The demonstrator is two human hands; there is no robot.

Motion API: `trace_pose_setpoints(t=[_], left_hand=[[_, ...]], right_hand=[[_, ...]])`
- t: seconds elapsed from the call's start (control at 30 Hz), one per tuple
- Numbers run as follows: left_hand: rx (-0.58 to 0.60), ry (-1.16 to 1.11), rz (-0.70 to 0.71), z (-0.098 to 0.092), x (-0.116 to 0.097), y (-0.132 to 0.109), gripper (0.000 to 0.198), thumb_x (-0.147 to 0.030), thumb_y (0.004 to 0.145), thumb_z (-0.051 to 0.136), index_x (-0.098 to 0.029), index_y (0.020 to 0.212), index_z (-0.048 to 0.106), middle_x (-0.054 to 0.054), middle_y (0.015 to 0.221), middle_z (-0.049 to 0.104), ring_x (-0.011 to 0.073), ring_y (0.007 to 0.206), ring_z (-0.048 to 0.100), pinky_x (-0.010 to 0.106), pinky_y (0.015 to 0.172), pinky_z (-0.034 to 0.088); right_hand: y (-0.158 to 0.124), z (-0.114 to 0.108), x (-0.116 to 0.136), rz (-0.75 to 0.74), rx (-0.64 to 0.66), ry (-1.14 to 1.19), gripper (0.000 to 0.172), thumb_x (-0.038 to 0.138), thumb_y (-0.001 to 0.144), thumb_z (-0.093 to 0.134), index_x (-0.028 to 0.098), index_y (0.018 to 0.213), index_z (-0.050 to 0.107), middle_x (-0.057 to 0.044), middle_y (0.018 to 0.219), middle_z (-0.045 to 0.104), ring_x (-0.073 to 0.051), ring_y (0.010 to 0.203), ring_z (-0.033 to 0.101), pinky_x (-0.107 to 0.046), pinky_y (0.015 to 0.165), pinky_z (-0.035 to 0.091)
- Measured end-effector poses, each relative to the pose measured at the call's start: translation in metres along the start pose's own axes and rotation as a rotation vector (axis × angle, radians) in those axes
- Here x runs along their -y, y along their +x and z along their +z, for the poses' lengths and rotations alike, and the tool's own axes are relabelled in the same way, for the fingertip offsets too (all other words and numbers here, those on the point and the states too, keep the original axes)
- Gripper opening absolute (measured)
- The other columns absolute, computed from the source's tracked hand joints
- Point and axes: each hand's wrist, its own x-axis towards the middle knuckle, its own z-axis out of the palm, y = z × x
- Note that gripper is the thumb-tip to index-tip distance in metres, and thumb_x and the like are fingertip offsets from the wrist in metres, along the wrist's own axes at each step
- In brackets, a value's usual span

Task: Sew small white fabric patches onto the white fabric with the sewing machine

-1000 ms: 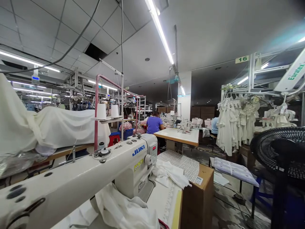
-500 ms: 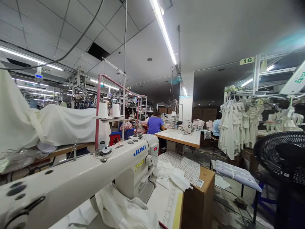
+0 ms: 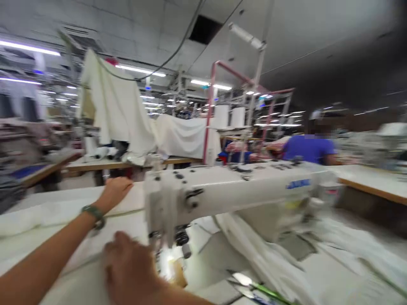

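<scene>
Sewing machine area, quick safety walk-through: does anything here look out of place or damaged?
A dark square gap in the ceiling panels above looks like a missing tile. Around the sewing machine nothing clearly stands out, though the picture is blurred.

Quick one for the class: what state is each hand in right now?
Left hand: open, fingers resting on the white fabric, holding nothing.
Right hand: blurred over the fabric; cannot tell whether it is gripping.

White cloth (image 3: pixel 47 216), dark green wristband (image 3: pixel 94 216)
</scene>
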Motion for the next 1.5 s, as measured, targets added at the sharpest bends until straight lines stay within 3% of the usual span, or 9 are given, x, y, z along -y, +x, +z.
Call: trace_pose_setpoints(t=[0.17,0.33,0.5,0.67,0.83,0.97,1.1,1.3,1.5], left_hand=[[0.077,-0.054,-0.276,-0.005,0.04,-0.012,0.021,-0.028,0.087,0.05,-0.011,0.081,0.059,0.001,0.076,0.061,0.0123,0.071,0.058,0.03,0.068,0.049],[-0.01,-0.167,-0.346,-0.02,0.044,-0.002,0.019,-0.026,0.084,0.052,-0.011,0.075,0.057,-0.001,0.066,0.057,0.0091,0.056,0.053,0.022,0.053,0.043],[-0.075,-0.082,-0.306,-0.05,0.015,-0.021,0.007,-0.016,0.076,0.051,-0.014,0.074,0.056,0.002,0.074,0.057,0.0147,0.071,0.052,0.025,0.062,0.04],[0.205,-0.013,-0.175,-0.043,-0.031,-0.082,0.012,-0.006,0.067,0.051,-0.016,0.068,0.057,0.002,0.07,0.057,0.016,0.068,0.052,0.026,0.064,0.04],[0.349,-0.007,-0.153,-0.029,-0.041,-0.113,0.014,-0.006,0.071,0.047,-0.014,0.067,0.057,0.006,0.076,0.059,0.0184,0.072,0.054,0.028,0.067,0.042],[0.316,-0.065,-0.183,-0.026,-0.034,-0.11,0.015,-0.004,0.068,0.047,-0.013,0.063,0.058,0.007,0.074,0.06,0.0204,0.074,0.054,0.032,0.072,0.042],[0.221,-0.224,-0.269,-0.027,-0.02,-0.112,0.021,-0.005,0.063,0.046,-0.015,0.071,0.063,0.004,0.074,0.062,0.0164,0.072,0.054,0.026,0.068,0.042],[0.102,-0.522,-0.414,-0.029,-0.002,-0.119,0.025,-0.035,0.072,0.047,-0.014,0.062,0.056,-0.001,0.056,0.052,0.0112,0.053,0.046,0.021,0.049,0.037],[0.001,-0.68,-0.466,-0.06,-0.013,-0.123,0.033,-0.048,0.074,0.046,-0.016,0.064,0.046,-0.003,0.056,0.044,0.0092,0.052,0.04,0.021,0.048,0.035]], right_hand=[[0.005,0.008,0.007,0.038,0.042,0.11,0.048,0.015,0.078,0.05,0.013,0.126,0.047,-0.013,0.136,0.04,-0.03,0.112,0.049,-0.044,0.09,0.046],[0.001,0.004,0.01,0.056,0.055,0.091,0.048,0.012,0.078,0.048,0.013,0.127,0.047,-0.011,0.136,0.04,-0.029,0.111,0.051,-0.044,0.088,0.047],[-0.001,0.003,0.013,0.094,0.015,0.096,0.045,0.011,0.078,0.049,0.016,0.123,0.05,-0.009,0.135,0.042,-0.027,0.105,0.054,-0.041,0.082,0.05],[-0.004,-0.006,0.014,0.144,-0.057,0.135,0.027,0.01,0.082,0.045,0.023,0.099,0.062,-0.003,0.105,0.059,-0.02,0.086,0.061,-0.029,0.066,0.05],[-0.006,-0.009,0.016,0.127,-0.078,0.147,0.023,0.009,0.081,0.048,0.023,0.091,0.064,0.0,0.094,0.063,-0.02,0.083,0.062,-0.027,0.063,0.046],[-0.008,-0.007,0.015,0.102,-0.108,0.145,0.022,0.009,0.08,0.049,0.022,0.089,0.065,-0.001,0.089,0.065,-0.021,0.079,0.063,-0.027,0.061,0.045],[-0.01,-0.003,0.013,0.054,-0.169,0.156,0.023,0.007,0.079,0.05,0.021,0.089,0.064,0.0,0.087,0.065,-0.018,0.077,0.063,-0.026,0.062,0.046],[-0.009,0.003,0.011,0.005,-0.3,0.162,0.023,0.007,0.08,0.045,0.02,0.09,0.062,-0.002,0.083,0.064,-0.017,0.069,0.062,-0.026,0.059,0.049],[-0.013,0.008,0.01,-0.075,-0.449,0.112,0.04,0.012,0.08,0.043,0.012,0.12,0.045,-0.014,0.112,0.055,-0.023,0.094,0.059,-0.033,0.067,0.054]])
